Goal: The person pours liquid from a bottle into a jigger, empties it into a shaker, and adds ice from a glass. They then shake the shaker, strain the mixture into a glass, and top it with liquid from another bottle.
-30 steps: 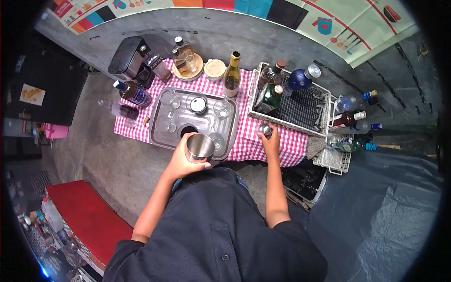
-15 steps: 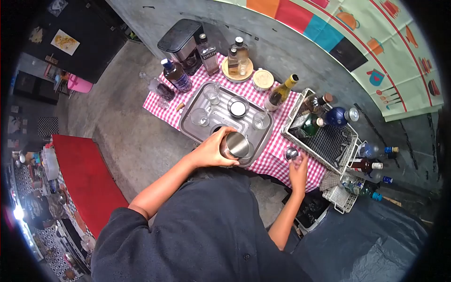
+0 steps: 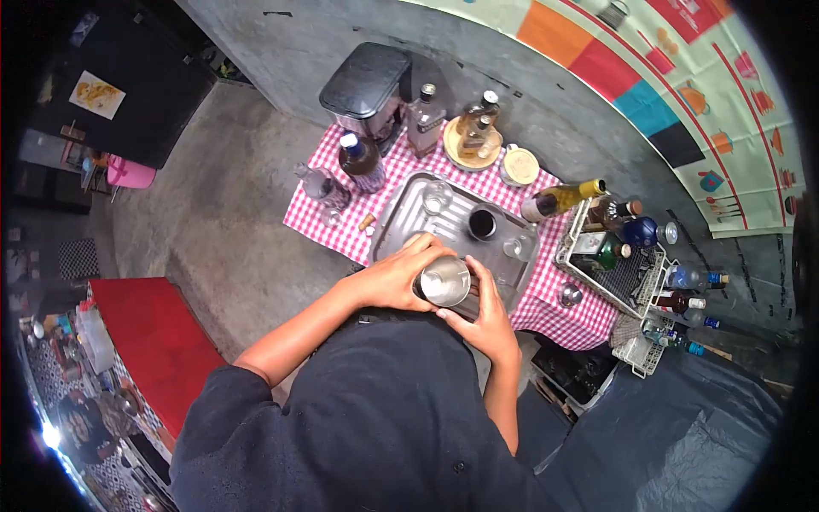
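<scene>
Both hands are round a metal cup (image 3: pixel 445 282) over the near edge of the grey tray (image 3: pixel 381 219). My left hand (image 3: pixel 401 275) wraps its left side, and my right hand (image 3: pixel 488 317) presses against its right side. Looking down into the cup, I see its shiny inside. On the tray stand a dark round container (image 3: pixel 482 223), a clear glass (image 3: pixel 437 198) at the back and another glass (image 3: pixel 514 247) at the right. A small metal piece (image 3: pixel 570 294) rests on the checked cloth right of the tray.
Several bottles, among them a yellow-necked one (image 3: pixel 554 203), stand behind the tray. A black appliance (image 3: pixel 367 85) is at the back left. A wire basket (image 3: pixel 563 260) with bottles stands on the right. A cork (image 3: pixel 367 223) lies left of the tray.
My right hand has left the small metal piece on the cloth and come to the cup. The view has shifted, so the table appears further right and lower.
</scene>
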Motion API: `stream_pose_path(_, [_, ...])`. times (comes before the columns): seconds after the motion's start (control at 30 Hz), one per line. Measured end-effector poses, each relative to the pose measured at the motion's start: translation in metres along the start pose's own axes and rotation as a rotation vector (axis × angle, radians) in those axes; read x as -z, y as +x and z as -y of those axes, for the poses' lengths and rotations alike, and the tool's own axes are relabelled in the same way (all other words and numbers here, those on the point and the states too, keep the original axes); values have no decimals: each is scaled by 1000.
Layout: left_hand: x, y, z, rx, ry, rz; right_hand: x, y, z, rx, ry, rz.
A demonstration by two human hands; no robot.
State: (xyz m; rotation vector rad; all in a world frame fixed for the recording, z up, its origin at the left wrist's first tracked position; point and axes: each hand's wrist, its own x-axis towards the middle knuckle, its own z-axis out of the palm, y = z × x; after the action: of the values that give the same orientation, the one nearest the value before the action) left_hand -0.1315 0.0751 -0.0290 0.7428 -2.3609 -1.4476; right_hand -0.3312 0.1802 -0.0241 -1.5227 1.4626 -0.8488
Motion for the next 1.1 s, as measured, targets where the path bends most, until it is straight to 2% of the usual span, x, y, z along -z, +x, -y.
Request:
stream_pose_path(0.13, [45,-32,27,-34,0,-27,-49,46,39,58,-95,37])
stream_pose_path(0.23, [69,-52,53,-58,107,-127,-77,76,50,18,-163,41])
stream_pose_path(0.27, [79,-54,59,15,69,-74,-85,85,50,30,-202,72])
stream_pose_path(0.33, [86,-62,75,37,-52,-129,-93,104,52,74,-226,62])
stream_pose_path(0.47, [112,-81,85,-12,39,-112,-99,127,39,-45,-332,70])
stream_pose_path(0.53, [127,-95,95,29,-8,-36,-104,139,13,-76,-412,69])
stream_pose_path(0.6, [134,-111,117,154,3,51,-113,149,-10,-75,-486,71])
stream_pose_path(0.67, [139,-127,140,183,-17,24,-121,157,-30,-71,-553,83])
stream_pose_path(0.77, [141,-138,174,322,116,30,-129,170,-48,-176,-612,167])
stream_pose_path(0.87, [144,-139,189,414,72,8,-138,176,-56,-274,-679,217])
stream_pose_path(0.93, [147,-141,201,408,104,32,-142,178,-65,-283,-784,205])
stream_pose_path(1.1, [147,-138,221,372,100,-20,-152,179,-82,-372,-830,242])
